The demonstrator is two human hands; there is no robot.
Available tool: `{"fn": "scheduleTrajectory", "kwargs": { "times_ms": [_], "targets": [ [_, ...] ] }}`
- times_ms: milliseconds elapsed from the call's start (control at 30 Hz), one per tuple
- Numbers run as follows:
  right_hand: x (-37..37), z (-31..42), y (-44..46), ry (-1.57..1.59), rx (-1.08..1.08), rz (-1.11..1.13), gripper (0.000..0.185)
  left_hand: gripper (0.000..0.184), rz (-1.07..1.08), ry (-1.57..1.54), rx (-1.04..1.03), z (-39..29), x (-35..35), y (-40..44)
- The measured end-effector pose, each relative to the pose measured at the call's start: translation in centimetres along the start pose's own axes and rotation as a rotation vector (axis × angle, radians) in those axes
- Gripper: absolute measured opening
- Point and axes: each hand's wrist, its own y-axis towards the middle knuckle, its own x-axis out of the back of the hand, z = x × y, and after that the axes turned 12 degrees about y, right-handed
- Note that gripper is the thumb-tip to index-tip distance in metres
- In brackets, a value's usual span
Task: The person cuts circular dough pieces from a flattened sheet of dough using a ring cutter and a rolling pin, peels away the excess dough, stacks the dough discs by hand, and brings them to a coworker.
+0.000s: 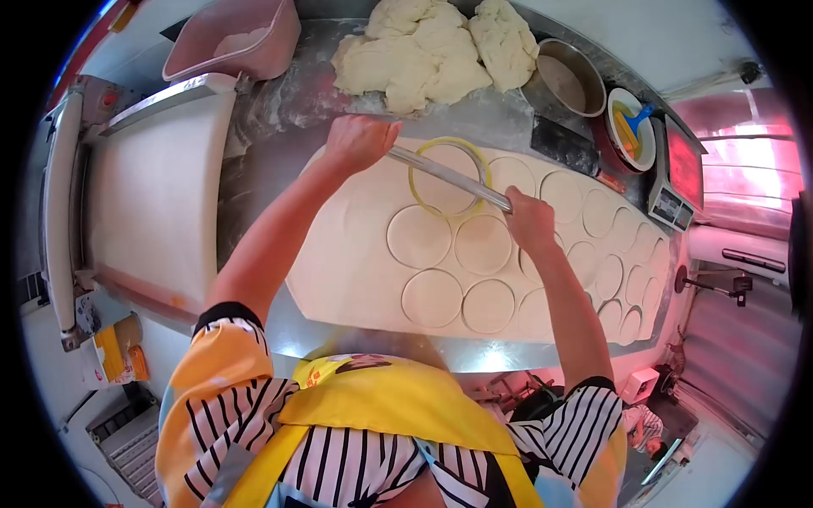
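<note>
Both my hands are closed on a straight metal bar that lies across a round dough cutter (pixel 484 173) with a yellow rim. My left hand (pixel 362 142) grips the bar's upper left end. At the lower right end, my right hand (pixel 532 218) wraps round it. The cutter rests on a wide, flat dough sheet (pixel 347 254), ringing a circle near its back edge. Several round cuts, such as a dough circle (pixel 419 237), mark the sheet below and to the right of the cutter. Whether the bar is fixed to the cutter I cannot tell.
Large dough lumps (pixel 415 51) sit at the back, beside a metal pot (pixel 572 76) and a bowl (pixel 645 152) with a blue-handled tool. A scale (pixel 673 207) stands at right. Left are a pink tub (pixel 237 42) and a roller machine (pixel 152 186). A person (pixel 644 427) is at lower right.
</note>
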Motion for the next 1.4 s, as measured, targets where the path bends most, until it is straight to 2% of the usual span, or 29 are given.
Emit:
{"fn": "scheduleTrajectory", "kwargs": {
  "times_ms": [100,133,233,333,433,467,567,633,700,833,933,1033,1100,1133,1200,1267,1300,1333,1400],
  "targets": [
    [-4.0,-1.3,2.4,-0.067,-0.140,0.065,0.010,0.044,0.009,0.056,0.019,0.3,-3.9,0.9],
    [-4.5,-2.0,2.5,-0.038,-0.161,0.098,0.011,0.043,0.119,0.088,-0.016,0.8,-4.4,0.6],
    [-4.9,-3.2,3.4,-0.020,-0.086,0.059,0.009,0.043,0.083,0.100,0.041,0.0,-4.3,0.4],
    [-3.9,-4.7,6.2,-0.119,0.056,0.038,0.007,0.043,0.169,0.166,0.283,-1.8,-3.9,-2.2],
    [-2.9,-5.8,10.1,-0.255,0.237,0.109,0.005,0.043,0.191,0.057,0.436,-3.7,-3.0,-5.8],
    [-2.2,-5.3,9.8,-0.245,0.263,0.136,0.006,0.042,0.309,0.077,0.407,-2.8,-2.6,-5.5],
    [0.1,0.5,6.4,-0.079,0.194,0.083,0.007,0.042,0.135,0.154,0.287,1.6,1.2,-4.4],
    [-1.4,4.6,5.3,0.053,0.263,0.024,0.010,0.043,0.051,0.165,0.190,6.5,3.2,-4.3],
    [-3.2,7.9,6.7,0.099,0.268,0.050,0.011,0.043,0.078,0.147,0.148,10.7,3.4,-4.7],
    [-7.9,9.2,7.9,0.039,0.168,0.137,0.009,0.043,0.152,0.220,0.159,13.5,-0.4,-6.1],
    [-8.8,8.5,9.4,-0.049,0.117,0.169,0.009,0.044,0.106,0.174,0.181,13.1,-1.1,-6.1],
    [-8.9,7.0,11.7,-0.111,0.177,0.187,0.009,0.043,0.137,0.321,0.441,10.8,-0.6,-7.6],
    [-8.3,6.2,15.6,-0.205,0.339,0.193,0.015,0.043,0.153,0.327,0.607,8.3,-0.7,-9.9],
    [-7.9,7.0,16.0,-0.256,0.330,0.238,0.016,0.044,0.160,0.333,0.682,7.5,-0.4,-11.2],
    [-6.2,8.6,15.5,-0.362,0.314,0.322,0.017,0.043,0.142,0.218,0.560,9.2,-0.2,-11.5],
    [-5.8,8.4,10.6,-0.270,0.304,0.240,0.016,0.043,0.094,0.164,0.428,10.5,1.9,-10.9],
    [-4.1,10.0,7.0,-0.099,0.288,0.193,0.011,0.044,0.083,0.159,0.358,10.1,4.5,-10.8],
    [-3.2,11.6,3.8,-0.088,0.209,0.237,0.011,0.044,0.101,0.147,0.305,9.2,6.3,-12.1],
    [-5.4,12.2,-1.4,0.071,0.231,0.233,0.012,0.043,0.165,0.099,0.197,9.8,5.7,-14.7]
  ]
}}
